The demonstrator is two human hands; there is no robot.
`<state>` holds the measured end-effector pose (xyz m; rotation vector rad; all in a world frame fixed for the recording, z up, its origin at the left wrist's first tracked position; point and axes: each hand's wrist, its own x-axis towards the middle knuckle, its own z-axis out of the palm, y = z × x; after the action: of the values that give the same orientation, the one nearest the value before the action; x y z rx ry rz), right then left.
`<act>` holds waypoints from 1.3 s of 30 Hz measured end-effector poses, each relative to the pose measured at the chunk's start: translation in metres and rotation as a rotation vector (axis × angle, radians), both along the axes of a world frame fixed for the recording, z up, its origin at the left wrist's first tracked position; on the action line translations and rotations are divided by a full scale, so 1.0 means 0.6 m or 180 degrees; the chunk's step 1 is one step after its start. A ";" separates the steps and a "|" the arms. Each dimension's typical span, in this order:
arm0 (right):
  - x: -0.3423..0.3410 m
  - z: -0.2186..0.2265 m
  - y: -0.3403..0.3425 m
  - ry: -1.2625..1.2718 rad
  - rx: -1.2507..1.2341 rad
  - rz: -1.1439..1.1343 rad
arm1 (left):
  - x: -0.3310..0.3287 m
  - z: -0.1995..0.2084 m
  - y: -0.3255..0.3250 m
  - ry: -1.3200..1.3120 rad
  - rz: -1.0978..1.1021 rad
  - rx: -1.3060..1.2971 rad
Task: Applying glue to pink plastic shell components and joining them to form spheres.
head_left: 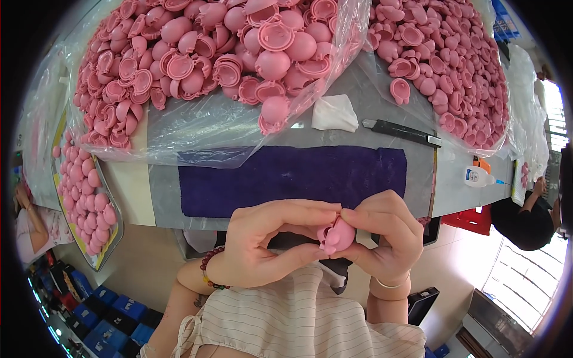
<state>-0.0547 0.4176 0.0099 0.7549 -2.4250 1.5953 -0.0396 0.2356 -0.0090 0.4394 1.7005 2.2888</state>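
Between my two hands, just over the table's near edge, is a small pink hollow plastic part (338, 236) with little bumps on its outside. The fingertips of my left hand (268, 241) pinch it from the left side. My right hand (385, 235) grips it from the right, thumb and fingers closed round it. Part of its surface is hidden behind the fingers. Beyond my hands a dark purple cloth (286, 179) lies flat on the grey table. Large pink shell-like parts (274, 62) lie heaped on clear plastic at the far left.
A second heap of smaller pink parts (441, 71) lies far right. A utility knife (403, 132), a folded white cloth (335, 113) and a small white bottle (477, 177) lie on the table. A tray (98, 262) of pink rounded parts stands left. Another person (522, 221) sits at right.
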 end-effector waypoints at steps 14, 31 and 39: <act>0.002 -0.014 0.002 0.0255 0.0129 -0.0193 | -0.003 -0.007 0.007 -0.0138 0.0054 0.0153; 0.024 -0.016 -0.019 0.1159 0.0976 -0.0604 | -0.012 -0.006 0.005 0.0099 0.0162 -0.0073; 0.028 -0.027 0.051 0.1389 0.0326 -0.1894 | -0.028 -0.004 -0.009 0.1295 0.0847 -0.1159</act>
<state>-0.0378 0.4481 -0.0063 0.2963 -2.1339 0.9696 -0.0565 0.2299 -0.0112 0.6657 2.4502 2.0821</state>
